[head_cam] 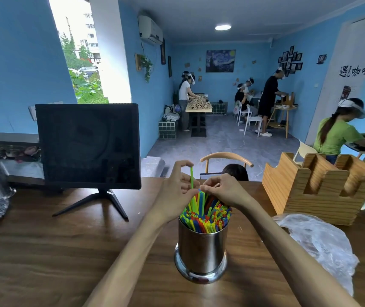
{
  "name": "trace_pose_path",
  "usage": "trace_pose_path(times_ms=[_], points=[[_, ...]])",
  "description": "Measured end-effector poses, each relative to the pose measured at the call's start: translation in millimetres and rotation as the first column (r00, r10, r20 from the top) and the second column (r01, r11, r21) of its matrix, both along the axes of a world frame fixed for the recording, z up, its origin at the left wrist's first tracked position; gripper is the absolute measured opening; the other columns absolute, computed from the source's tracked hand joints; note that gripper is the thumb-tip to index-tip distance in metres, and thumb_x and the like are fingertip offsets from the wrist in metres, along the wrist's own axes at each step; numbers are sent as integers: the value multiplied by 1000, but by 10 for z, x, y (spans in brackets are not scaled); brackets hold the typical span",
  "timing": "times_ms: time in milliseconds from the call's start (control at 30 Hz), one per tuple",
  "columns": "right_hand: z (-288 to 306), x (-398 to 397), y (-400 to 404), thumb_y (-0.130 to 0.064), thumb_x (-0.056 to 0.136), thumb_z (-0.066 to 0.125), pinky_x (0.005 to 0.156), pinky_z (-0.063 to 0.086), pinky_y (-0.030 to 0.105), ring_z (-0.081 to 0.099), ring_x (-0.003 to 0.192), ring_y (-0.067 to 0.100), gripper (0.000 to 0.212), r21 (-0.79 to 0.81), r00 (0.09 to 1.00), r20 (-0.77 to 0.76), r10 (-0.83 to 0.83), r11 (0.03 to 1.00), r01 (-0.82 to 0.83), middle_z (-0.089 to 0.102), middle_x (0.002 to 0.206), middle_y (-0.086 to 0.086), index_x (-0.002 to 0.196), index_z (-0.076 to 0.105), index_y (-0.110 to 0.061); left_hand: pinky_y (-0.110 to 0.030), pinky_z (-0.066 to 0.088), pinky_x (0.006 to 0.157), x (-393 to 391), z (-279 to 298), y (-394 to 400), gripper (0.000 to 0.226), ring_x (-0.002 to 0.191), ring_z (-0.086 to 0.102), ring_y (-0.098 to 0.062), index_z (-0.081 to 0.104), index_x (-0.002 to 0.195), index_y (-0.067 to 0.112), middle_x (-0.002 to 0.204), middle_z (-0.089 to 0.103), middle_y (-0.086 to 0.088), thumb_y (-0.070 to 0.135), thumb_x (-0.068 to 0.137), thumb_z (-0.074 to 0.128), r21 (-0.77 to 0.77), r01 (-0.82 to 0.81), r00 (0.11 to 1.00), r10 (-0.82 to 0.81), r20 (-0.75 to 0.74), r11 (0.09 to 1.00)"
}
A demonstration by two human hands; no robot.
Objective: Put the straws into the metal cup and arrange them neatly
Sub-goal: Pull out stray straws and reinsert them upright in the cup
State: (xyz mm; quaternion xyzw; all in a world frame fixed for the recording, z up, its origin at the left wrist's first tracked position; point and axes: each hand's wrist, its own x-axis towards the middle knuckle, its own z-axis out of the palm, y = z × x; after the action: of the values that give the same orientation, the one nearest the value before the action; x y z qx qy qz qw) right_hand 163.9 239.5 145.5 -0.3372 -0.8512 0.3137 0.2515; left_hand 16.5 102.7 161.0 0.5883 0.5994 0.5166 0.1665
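The metal cup [201,249] stands upright on the wooden table [44,251], just below both hands and between the two forearms. It is packed with coloured straws [205,218], their long axes running roughly vertical and their open ends pointing up; those nearest the hands stand taller and fan slightly outward.

The left hand [174,191] is curled, thumb and forefinger pinching a single green straw [191,177]. That straw stands nearly vertical, its top end rising above the fingers and its lower part passing down beside the palm toward the bundle.

The right hand [223,191], just right of the left and almost touching it, has its fingers bent over the tips of the tallest straws; whether it actually grips any cannot be told.

Right of the right forearm lies a crumpled plastic bag [318,244], with a wooden holder [316,189] beyond it. Left of the left hand stands a dark monitor [88,147].
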Motion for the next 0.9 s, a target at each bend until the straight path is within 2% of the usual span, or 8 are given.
trace_pose_path(times_ms=[100,233,300,367,500,567,700,900], points=[[42,10,-13,-37,89,76,70,58,28,72,74,8,22,-46,999,-40,-15,999,13,74,74,-5,78,76,-19,-11,52,83,-10,-85,-5,21,98,65,6,68,100,33,102,70,16,30,84,81,-2,-83,986,82,-147,997],[136,30,-1,-41,82,81,68,57,29,70,72,10,29,-97,996,-78,-35,995,27,73,70,-3,73,76,-14,-33,56,88,-73,-193,18,9,100,62,-1,73,81,35,104,69,16,42,82,79,-99,-98,974,75,-213,990],[171,33,-3,-42,82,81,65,51,27,65,66,6,30,-94,996,-85,-32,995,24,69,65,-5,71,75,-15,-34,55,90,-88,-192,16,9,100,61,-1,73,81,34,105,69,16,40,82,80,-153,-66,981,36,-189,986],[201,44,-15,-40,85,79,66,51,27,63,67,5,27,-79,996,-85,-12,997,5,70,68,-5,75,75,-16,-31,55,89,-101,-171,24,9,99,62,1,75,82,33,105,69,16,40,82,81,-154,-53,987,28,-159,987],[257,60,-4,-30,92,74,81,57,38,67,79,12,13,-36,997,-28,70,997,-71,74,82,-1,85,75,-18,-19,55,82,-100,-152,41,12,95,65,4,74,97,34,101,71,18,39,87,78,-117,-29,995,17,-103,993],[282,63,-19,-25,92,74,80,59,37,69,80,14,8,-16,996,-47,72,997,-73,75,82,0,88,76,-19,-13,51,82,-93,-151,59,14,97,65,6,74,101,32,101,72,18,35,88,77,-76,-32,999,29,-47,997],[402,80,-84,-20,93,73,64,51,22,70,73,9,7,17,983,-155,95,995,-94,76,81,1,93,78,-15,-10,50,83,-79,-137,88,20,97,64,8,71,109,28,102,72,17,29,90,76,-54,-40,999,42,30,998],[730,131,-229,-11,95,69,71,56,23,71,80,18,8,29,900,-401,171,984,-174,77,89,4,98,76,-15,-18,52,91,-31,-73,117,32,108,60,3,65,129,34,114,66,16,37,97,66,-62,-15,999,17,36,998]])
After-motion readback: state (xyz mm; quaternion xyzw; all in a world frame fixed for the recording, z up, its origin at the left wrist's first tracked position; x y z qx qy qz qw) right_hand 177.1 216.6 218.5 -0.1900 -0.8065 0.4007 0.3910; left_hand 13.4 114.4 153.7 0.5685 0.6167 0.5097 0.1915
